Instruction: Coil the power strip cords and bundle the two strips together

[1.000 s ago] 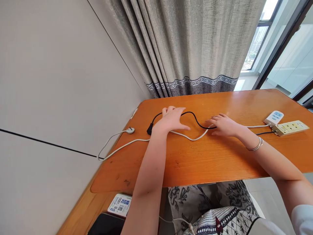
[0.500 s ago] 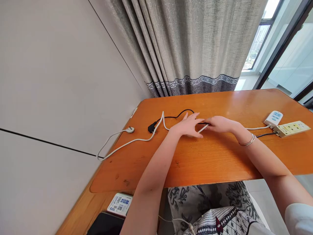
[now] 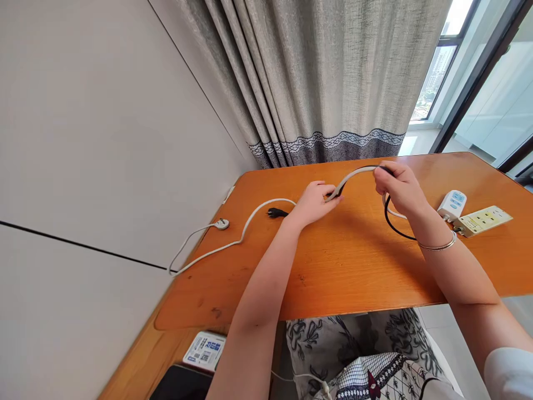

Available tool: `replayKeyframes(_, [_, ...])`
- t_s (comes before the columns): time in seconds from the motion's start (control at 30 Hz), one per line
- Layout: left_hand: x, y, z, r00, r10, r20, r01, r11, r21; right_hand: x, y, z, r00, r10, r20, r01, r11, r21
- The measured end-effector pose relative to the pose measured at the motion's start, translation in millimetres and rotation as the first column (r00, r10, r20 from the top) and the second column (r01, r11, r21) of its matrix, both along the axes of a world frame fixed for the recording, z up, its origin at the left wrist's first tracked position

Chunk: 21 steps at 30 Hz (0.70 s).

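My left hand [image 3: 315, 202] and my right hand [image 3: 400, 186] both pinch a white cable [image 3: 250, 222] together with a black cable [image 3: 393, 225] above the orange wooden table [image 3: 358, 261]. Between the hands the two cables arch upward. The white cable runs left from my left hand, off the table's left edge, to a small round white piece [image 3: 222, 224]. The black cable's plug [image 3: 275, 212] lies on the table just left of my left hand. From my right hand the black cable loops down and right toward a cream power strip [image 3: 483, 220].
A white and blue adapter [image 3: 452, 204] sits beside the power strip at the table's right. Grey curtains [image 3: 328, 78] hang behind the table, a plain wall at left, windows at right. Below the table's front edge are a labelled box [image 3: 205, 350] and patterned fabric on my lap.
Both hands have closed on the cables and lifted them off the table; my right hand rose and moved right. The black plug slid right, and the power strip shifted slightly left.
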State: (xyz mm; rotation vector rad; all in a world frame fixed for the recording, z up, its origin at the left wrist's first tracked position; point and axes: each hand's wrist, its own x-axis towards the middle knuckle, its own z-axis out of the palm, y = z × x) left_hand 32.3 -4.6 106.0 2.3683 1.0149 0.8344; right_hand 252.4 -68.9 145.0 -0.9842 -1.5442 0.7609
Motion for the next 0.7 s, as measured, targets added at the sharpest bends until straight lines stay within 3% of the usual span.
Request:
replayKeyframes(0.07, [-5.7,6.5,-5.6,0.997,-0.014,0.082,0.029,0.983,-0.181,0.8,-3.7,10.0,0.984,-0.046,-0.170,0.056,0.997,0.055])
replayKeyframes(0.13, [-9.4,13.1,-12.4,0.968,-0.031,0.250,0.121,0.927,-0.356,2.7,-5.0,24.4,0.958,-0.086,-0.272,0.114,0.989,0.090])
replayKeyframes(0.23, [-8.4,19.0,-20.5,0.868,-0.028,0.496,0.282,0.849,-0.446,0.5,0.7,49.5,0.940,-0.145,-0.308,0.182,0.979,0.094])
replayKeyframes(0.3, [-1.8,18.0,-24.1,0.821,-0.018,0.571,0.342,0.816,-0.466,-8.3,8.1,65.1,0.925,-0.153,-0.346,0.197,0.976,0.094])
replayKeyframes(0.4, [15.1,9.8,-29.0,0.758,-0.012,0.652,0.401,0.797,-0.451,-30.6,17.4,85.9,0.876,-0.102,-0.472,0.183,0.975,0.130])
replayKeyframes(0.5, [31.8,-0.3,-32.6,0.655,-0.067,0.753,0.459,0.827,-0.325,-54.2,19.9,106.3,0.854,-0.024,-0.519,0.138,0.974,0.182])
replayKeyframes(0.6, [39.0,-9.5,-29.6,0.573,-0.132,0.809,0.481,0.854,-0.201,-72.3,19.8,127.3,0.904,-0.030,-0.427,0.092,0.988,0.127])
replayKeyframes(0.7, [36.8,-19.9,-19.5,0.570,-0.202,0.796,0.534,0.828,-0.173,-83.6,19.8,144.1,0.948,-0.032,-0.316,0.031,0.999,-0.009])
